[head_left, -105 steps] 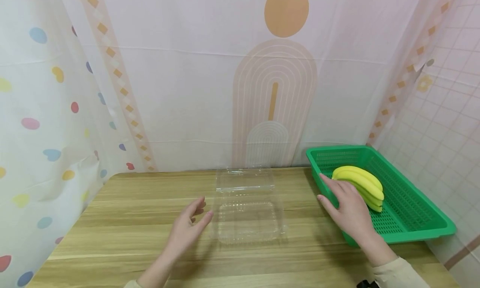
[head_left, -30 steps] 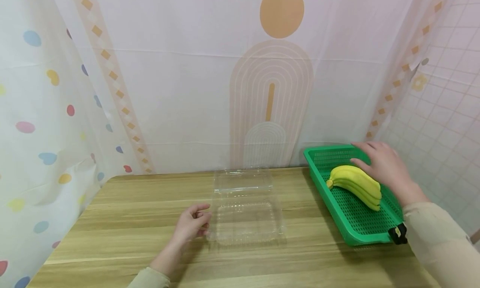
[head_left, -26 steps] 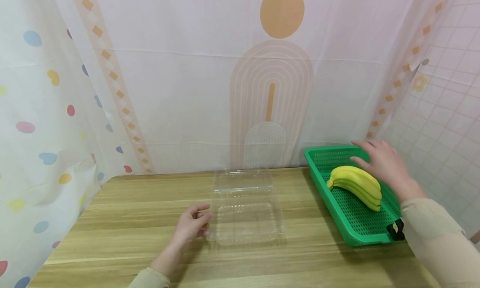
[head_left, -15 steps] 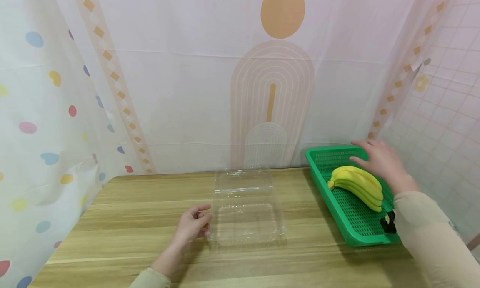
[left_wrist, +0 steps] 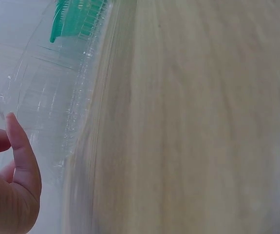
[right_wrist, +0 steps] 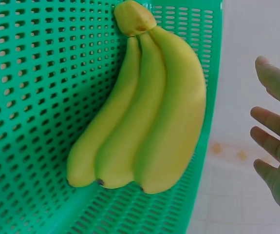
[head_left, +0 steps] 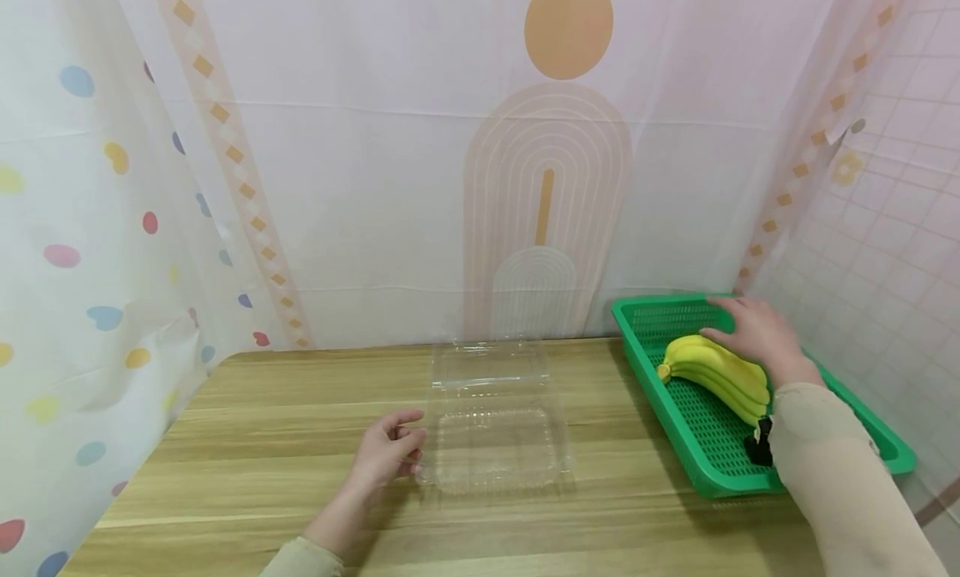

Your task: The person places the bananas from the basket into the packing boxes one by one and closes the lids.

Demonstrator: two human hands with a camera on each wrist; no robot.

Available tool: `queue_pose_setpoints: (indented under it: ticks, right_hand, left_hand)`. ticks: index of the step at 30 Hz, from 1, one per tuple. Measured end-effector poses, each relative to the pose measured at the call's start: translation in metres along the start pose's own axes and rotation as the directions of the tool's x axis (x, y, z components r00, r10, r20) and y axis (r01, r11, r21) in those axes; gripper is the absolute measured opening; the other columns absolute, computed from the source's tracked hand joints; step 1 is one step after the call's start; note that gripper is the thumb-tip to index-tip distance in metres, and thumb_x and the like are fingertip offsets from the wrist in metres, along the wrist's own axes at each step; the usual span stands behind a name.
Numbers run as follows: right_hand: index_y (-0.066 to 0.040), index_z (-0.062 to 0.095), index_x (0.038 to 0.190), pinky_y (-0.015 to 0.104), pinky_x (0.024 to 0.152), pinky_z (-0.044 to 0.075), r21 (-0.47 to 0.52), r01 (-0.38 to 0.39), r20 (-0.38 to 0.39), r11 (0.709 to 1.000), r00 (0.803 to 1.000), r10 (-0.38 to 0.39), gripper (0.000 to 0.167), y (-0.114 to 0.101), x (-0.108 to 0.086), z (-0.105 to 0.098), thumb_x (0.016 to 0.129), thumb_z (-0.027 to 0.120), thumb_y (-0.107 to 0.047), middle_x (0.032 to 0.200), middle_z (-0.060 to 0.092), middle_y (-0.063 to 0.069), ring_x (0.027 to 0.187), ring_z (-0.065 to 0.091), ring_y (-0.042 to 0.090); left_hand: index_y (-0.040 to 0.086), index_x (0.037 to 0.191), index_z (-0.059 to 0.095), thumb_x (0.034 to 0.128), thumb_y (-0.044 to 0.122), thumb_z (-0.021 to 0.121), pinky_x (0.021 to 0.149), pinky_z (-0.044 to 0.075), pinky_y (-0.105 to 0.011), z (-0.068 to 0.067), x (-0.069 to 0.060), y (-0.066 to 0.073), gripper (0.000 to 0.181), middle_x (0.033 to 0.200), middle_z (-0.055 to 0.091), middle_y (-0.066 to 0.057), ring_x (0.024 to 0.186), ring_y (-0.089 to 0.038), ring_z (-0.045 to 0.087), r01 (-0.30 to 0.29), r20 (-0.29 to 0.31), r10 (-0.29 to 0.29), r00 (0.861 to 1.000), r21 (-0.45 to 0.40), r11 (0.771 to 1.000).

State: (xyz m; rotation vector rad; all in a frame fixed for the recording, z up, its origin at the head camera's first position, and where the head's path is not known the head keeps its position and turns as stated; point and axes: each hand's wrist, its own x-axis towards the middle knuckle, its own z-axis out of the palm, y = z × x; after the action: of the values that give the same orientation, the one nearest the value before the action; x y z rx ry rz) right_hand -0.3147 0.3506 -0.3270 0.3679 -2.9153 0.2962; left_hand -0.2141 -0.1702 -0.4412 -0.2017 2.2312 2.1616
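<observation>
Bananas point(head_left: 712, 372) — below right hand point(head_left: 759, 333), apart.

This is a small curtained-off booth set up around a wood-grain tabletop point(head_left: 262, 444). Printed sheets close it in: a spotted curtain point(head_left: 60, 193) at left, a pale back curtain point(head_left: 360, 210) with peach arches and diamond borders, and a grid-patterned curtain point(head_left: 900, 227) at right. Creases and wrinkles mark them as loose hangings, though cloth or plastic is hard to tell.

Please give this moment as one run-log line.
left hand: beside clear rectangular plastic container; right hand: open, near yellow banana bunch; bunch: in green perforated plastic basket
</observation>
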Motion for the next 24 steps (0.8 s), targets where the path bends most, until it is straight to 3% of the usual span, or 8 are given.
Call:
queue_pose_setpoints:
  ticks: [10,17,24]
  right_hand:
    - [0.005,0.04,0.144,0.075,0.096,0.033,0.019,-0.045,0.042,0.999,0.998,0.044,0.071,0.006,-0.003,0.013,0.095,0.064,-0.039,0.137,0.04,0.04,0.121,0.037,0.061]
    - [0.006,0.039,0.145,0.074,0.096,0.034,0.038,-0.036,0.044,0.999,0.998,0.034,0.072,0.01,-0.005,0.022,0.095,0.063,-0.041,0.137,0.039,0.042,0.121,0.036,0.062]
    - [0.004,0.035,0.148,0.077,0.097,0.03,0.078,-0.066,0.072,0.995,0.996,0.06,0.078,0.01,-0.007,0.027,0.095,0.063,-0.045,0.141,0.032,0.042,0.124,0.029,0.063]
  left_hand:
    - [-0.01,0.131,0.053,0.0927,-0.004,0.061,0.051,0.052,-0.02,-0.001,0.0,0.0,0.04,0.084,0.054,-0.006,0.064,-0.014,0.055,-0.002,0.003,0.002,1.0,-0.001,1.0]
    - [-0.009,0.132,0.053,0.093,-0.004,0.062,0.051,0.052,-0.021,-0.001,0.001,-0.001,0.04,0.084,0.054,-0.007,0.064,-0.014,0.056,-0.002,0.007,0.002,1.0,-0.007,1.0]
    - [-0.008,0.132,0.053,0.0929,-0.003,0.063,0.051,0.053,-0.022,-0.002,0.001,-0.002,0.041,0.085,0.053,-0.007,0.065,-0.016,0.056,0.002,0.002,-0.002,1.0,-0.002,1.0]
